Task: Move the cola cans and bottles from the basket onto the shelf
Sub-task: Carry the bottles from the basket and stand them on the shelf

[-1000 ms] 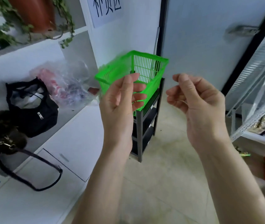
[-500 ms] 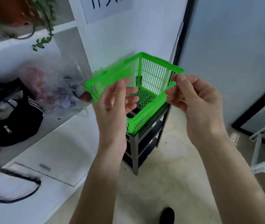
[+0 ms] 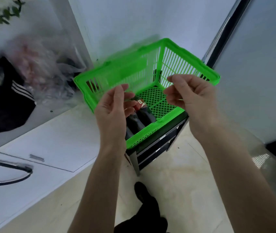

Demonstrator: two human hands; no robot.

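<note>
A bright green plastic basket (image 3: 191, 68) sits on top of a small dark metal rack (image 3: 157, 148) by the wall. Inside it, dark cola bottles (image 3: 144, 116) with a red label lie on the mesh floor, partly hidden behind my left hand. My left hand (image 3: 113, 113) hovers over the basket's near left side, fingers loosely curled and apart, holding nothing. My right hand (image 3: 191, 96) hangs above the basket's right half, fingers bent and apart, also with nothing in it. Neither hand touches the basket.
A white counter (image 3: 49, 148) runs along the left with a black bag (image 3: 4, 105), a clear plastic bag (image 3: 46, 76) and a black strap (image 3: 7, 172) on it. My dark shoe (image 3: 142, 192) stands on the beige floor below the rack. A grey door stands at right.
The view has swung downward and closer, so the basket's inside and the bottles now show. Both hands have come nearer to the basket and stay without anything in them.
</note>
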